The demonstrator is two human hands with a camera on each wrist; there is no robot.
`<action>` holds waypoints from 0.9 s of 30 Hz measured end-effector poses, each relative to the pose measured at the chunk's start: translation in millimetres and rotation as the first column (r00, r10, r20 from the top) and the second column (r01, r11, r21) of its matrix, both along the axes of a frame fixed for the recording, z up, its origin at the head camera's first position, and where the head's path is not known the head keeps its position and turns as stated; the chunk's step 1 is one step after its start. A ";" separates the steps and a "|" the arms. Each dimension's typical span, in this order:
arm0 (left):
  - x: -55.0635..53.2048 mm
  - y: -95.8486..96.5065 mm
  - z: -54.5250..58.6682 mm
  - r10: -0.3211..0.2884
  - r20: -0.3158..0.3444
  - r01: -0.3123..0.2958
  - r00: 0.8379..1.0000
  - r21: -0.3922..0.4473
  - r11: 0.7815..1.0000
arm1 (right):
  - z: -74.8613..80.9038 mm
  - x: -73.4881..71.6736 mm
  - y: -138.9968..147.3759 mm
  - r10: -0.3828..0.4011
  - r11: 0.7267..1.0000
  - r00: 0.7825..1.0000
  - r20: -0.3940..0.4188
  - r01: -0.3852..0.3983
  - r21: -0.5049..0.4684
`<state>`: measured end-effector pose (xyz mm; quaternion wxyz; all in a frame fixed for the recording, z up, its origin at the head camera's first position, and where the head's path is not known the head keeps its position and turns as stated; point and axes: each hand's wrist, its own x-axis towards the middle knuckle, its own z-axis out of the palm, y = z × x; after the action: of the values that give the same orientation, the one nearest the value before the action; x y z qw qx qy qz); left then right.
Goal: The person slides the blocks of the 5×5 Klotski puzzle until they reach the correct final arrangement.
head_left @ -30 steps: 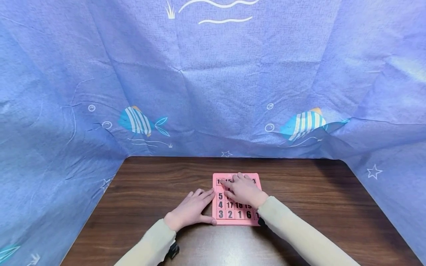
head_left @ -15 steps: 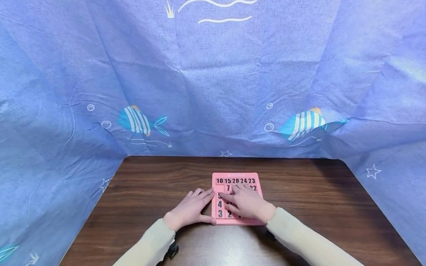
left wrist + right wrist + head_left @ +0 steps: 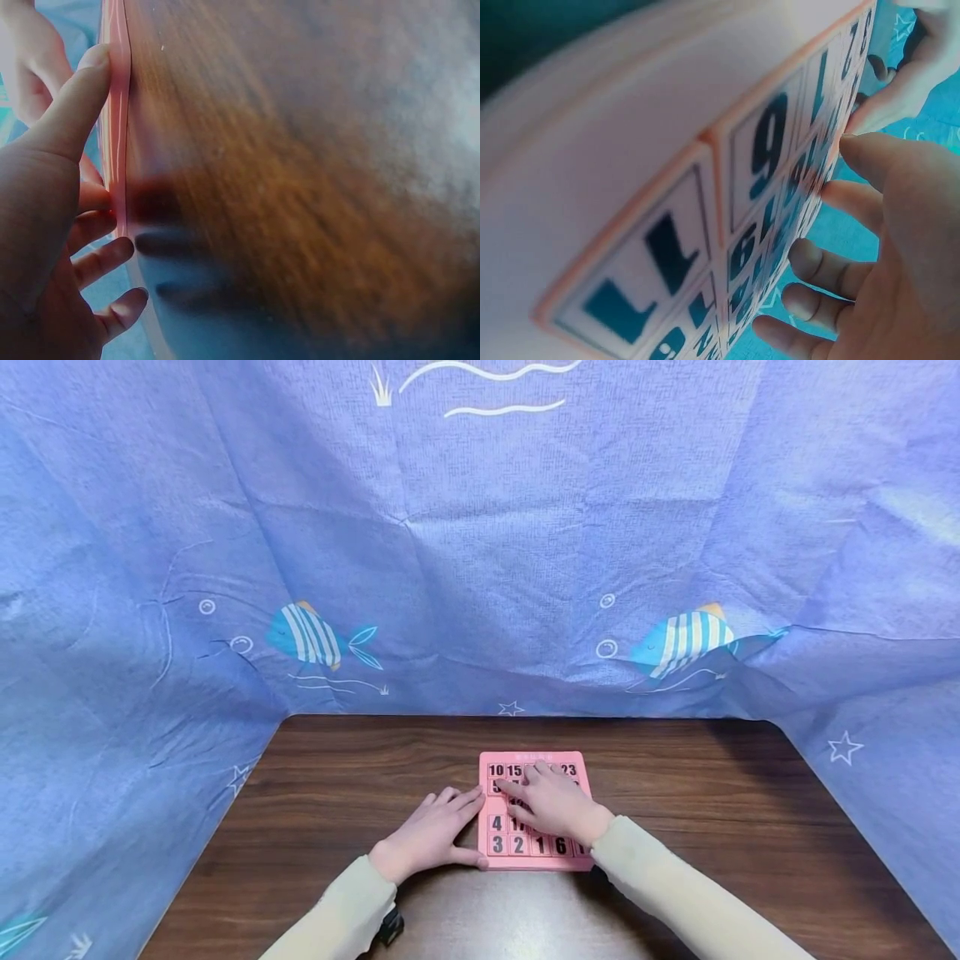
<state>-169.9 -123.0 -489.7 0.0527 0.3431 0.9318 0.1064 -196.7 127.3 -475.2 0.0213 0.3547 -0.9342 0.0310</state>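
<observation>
A pink number sliding puzzle (image 3: 536, 863) lies flat on the table, its tiles printed with dark numerals. My left hand (image 3: 426, 837) rests along its left side, fingertips at the edge and thumb at the near left corner; the left wrist view has the thumb (image 3: 71, 112) against the pink side. My right hand (image 3: 561, 806) lies over the board, index fingertip on the 5 tile (image 3: 494, 787) in the second row. Directly below that tile is a gap in the left column. Several middle tiles are hidden under this hand. The 11 tile (image 3: 645, 277) looms close in the right wrist view.
The dark wood-grain table (image 3: 360, 760) extends on all sides of the puzzle. Behind it hangs a blue cloth (image 3: 480, 568) with printed fish, which also encloses both sides. A black strap piece (image 3: 390, 927) sits at the left cuff.
The right index finger has come from the 10 tile down to the 5 tile, which has slid up one row; the gap is now in the third row. The left hand stays put.
</observation>
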 end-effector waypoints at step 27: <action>1.2 -0.8 1.9 -0.008 -0.033 0.007 0.999 -0.004 1.000 | 0.3 29.4 8.9 0.115 0.993 0.985 -0.129 -0.118 -0.014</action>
<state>-168.7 -123.9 -487.7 0.0385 0.3481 0.9314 0.0986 -167.2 136.2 -474.9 0.0834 0.4098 -0.9082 0.0196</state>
